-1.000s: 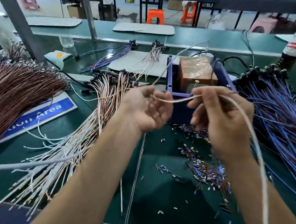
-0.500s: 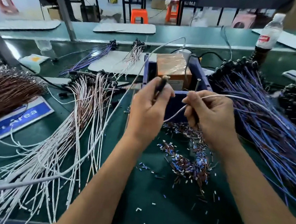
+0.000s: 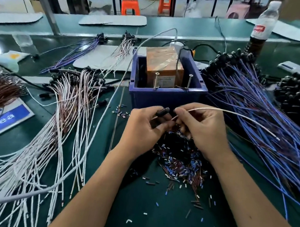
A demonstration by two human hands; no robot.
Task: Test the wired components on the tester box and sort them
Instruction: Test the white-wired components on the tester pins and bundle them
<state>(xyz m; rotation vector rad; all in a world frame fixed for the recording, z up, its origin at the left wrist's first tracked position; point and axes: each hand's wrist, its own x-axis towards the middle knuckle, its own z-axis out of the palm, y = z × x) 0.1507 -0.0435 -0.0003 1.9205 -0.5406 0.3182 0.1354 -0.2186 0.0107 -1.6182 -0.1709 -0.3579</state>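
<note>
Both bare forearms reach forward from the near edge and converge at the middle. The left hand (image 3: pixel 146 127) has its back turned up, its fingers curled and its thumb pinching something small and dark. The right hand (image 3: pixel 200 130) sits just beside it, nearly touching, its fingers curled and pinching a thin strand.

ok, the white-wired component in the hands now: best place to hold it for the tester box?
Probably the black body, pinched from the near side as the left hand does: it's rigid. The white lead is limp and arcs off right, so the right hand only steers it near the root.
</note>
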